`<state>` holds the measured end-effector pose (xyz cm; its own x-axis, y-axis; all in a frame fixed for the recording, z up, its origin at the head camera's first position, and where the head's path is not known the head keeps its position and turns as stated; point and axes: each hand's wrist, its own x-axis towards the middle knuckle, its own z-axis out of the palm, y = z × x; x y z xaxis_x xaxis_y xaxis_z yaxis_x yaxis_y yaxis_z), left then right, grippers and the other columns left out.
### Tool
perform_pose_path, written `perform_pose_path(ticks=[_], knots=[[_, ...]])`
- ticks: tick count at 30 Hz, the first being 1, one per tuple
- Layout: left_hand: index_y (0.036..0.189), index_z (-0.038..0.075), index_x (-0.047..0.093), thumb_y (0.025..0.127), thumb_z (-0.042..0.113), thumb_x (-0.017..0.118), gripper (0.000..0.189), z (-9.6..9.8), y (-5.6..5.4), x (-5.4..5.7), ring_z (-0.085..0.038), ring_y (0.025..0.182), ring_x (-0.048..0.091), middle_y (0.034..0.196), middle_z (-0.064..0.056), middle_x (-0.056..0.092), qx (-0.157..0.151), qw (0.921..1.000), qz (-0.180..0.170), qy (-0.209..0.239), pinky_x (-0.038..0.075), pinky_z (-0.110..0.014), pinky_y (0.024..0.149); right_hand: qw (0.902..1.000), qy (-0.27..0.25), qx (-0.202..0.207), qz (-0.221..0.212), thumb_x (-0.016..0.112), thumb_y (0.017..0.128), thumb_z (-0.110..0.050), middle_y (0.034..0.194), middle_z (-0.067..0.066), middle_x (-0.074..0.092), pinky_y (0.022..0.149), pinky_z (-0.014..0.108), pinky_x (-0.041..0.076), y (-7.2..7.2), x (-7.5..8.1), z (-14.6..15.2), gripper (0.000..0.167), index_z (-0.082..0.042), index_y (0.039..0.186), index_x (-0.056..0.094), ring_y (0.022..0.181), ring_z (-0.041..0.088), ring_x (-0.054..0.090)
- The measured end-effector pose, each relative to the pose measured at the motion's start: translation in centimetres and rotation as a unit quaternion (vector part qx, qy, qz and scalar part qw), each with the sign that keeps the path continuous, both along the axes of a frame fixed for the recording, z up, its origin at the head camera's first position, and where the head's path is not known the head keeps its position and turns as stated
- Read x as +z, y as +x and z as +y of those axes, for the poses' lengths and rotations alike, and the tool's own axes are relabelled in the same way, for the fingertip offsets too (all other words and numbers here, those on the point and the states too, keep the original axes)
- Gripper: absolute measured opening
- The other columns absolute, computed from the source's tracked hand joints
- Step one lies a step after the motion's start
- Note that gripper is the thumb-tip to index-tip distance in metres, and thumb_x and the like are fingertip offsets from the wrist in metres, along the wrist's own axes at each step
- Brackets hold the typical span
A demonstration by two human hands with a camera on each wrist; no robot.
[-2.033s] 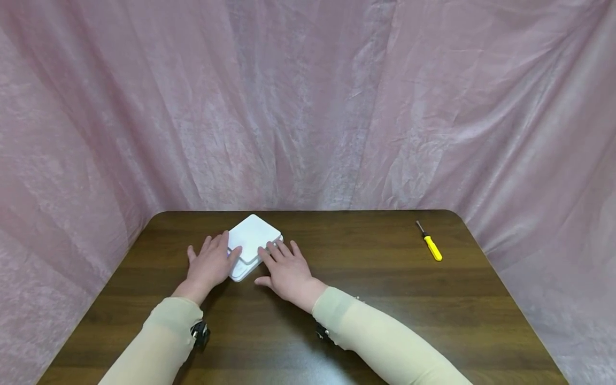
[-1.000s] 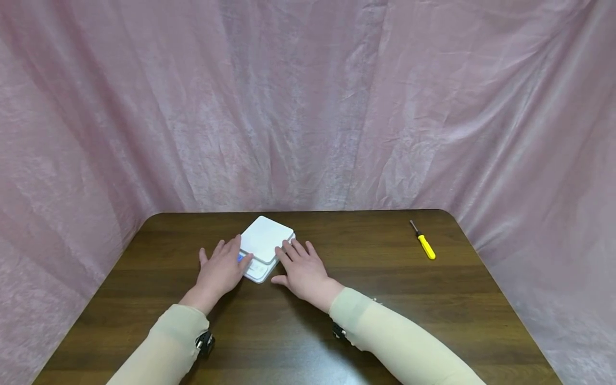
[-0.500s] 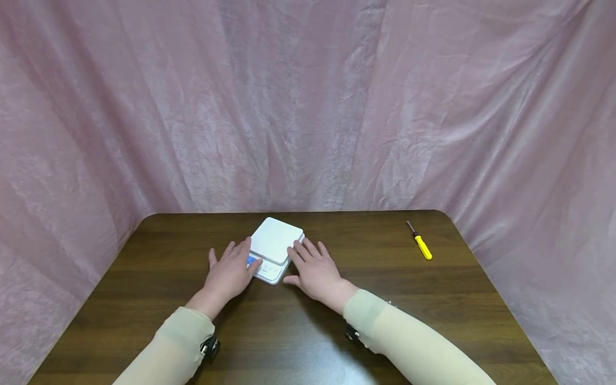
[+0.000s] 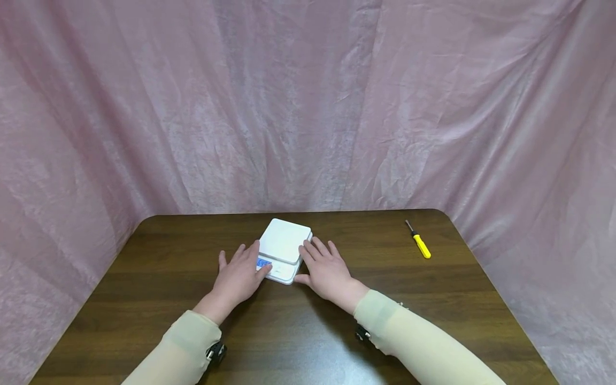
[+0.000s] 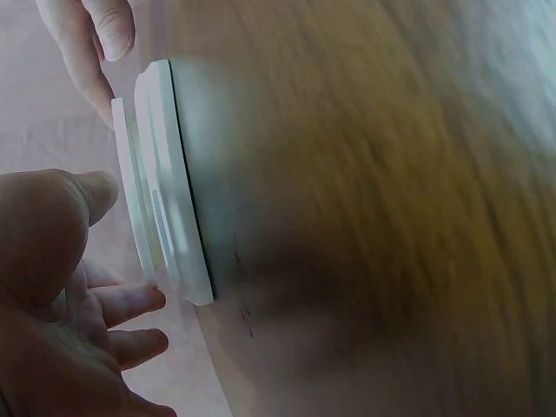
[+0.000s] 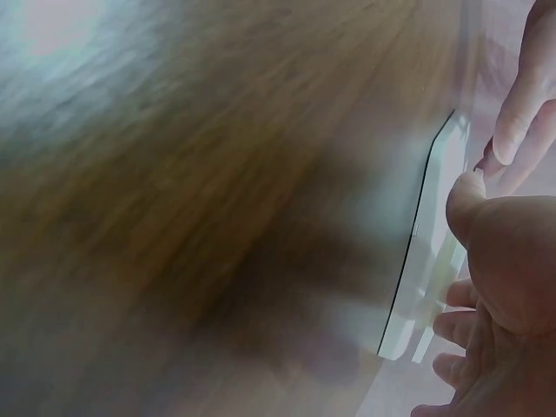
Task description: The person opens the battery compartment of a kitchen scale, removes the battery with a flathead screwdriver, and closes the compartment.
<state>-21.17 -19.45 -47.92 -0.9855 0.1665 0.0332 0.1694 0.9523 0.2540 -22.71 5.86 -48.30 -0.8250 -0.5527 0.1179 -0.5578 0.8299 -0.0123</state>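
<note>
- Flanking square white blue-display scale point(image 4: 284, 239) with left hand point(image 4: 238, 278) and right hand point(image 4: 328, 272).
- Gripping with neither; fingers extended.
- See yellow-handled screwdriver point(image 4: 421, 246) well right, on brown wood-grain table point(image 4: 284, 331).

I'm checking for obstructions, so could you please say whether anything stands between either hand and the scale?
Nothing visible does: the left hand and right hand flank the scale; the screwdriver lies apart to the right.
</note>
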Motion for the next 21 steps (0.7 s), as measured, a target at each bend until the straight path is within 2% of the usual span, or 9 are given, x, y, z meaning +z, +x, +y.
perform_pose_path(ticks=[8, 21], knots=[[0.17, -0.003, 0.034, 0.11, 0.047, 0.068, 0.085, 1.2, 0.3, -0.3, -0.048, 0.16, 0.035, 0.17, -0.021, 0.047, -0.011, 0.9999, -0.01, 0.001, 0.013, -0.084, 0.121, 0.9998, -0.011, -0.008, -0.012, 0.065, 0.107, -0.059, 0.17, 0.014, 0.048, 0.129, 0.062, 0.028, -0.2, -0.3, 1.4, 0.078, -0.006, 0.163, 0.053, 0.162, 0.036, 0.035], [0.17, -0.001, 0.036, 0.108, 0.048, 0.071, 0.087, 3.1, 1.0, -0.3, -0.046, 0.16, 0.037, 0.168, -0.018, 0.05, -0.031, 0.9995, -0.005, 0.009, 0.013, -0.084, 0.122, 0.9993, -0.005, -0.026, -0.027, 0.064, 0.109, -0.058, 0.172, 0.014, 0.045, 0.129, 0.063, 0.026, 0.1, 0.0, 3.5, 0.078, -0.005, 0.165, 0.05, 0.164, 0.038, 0.032]])
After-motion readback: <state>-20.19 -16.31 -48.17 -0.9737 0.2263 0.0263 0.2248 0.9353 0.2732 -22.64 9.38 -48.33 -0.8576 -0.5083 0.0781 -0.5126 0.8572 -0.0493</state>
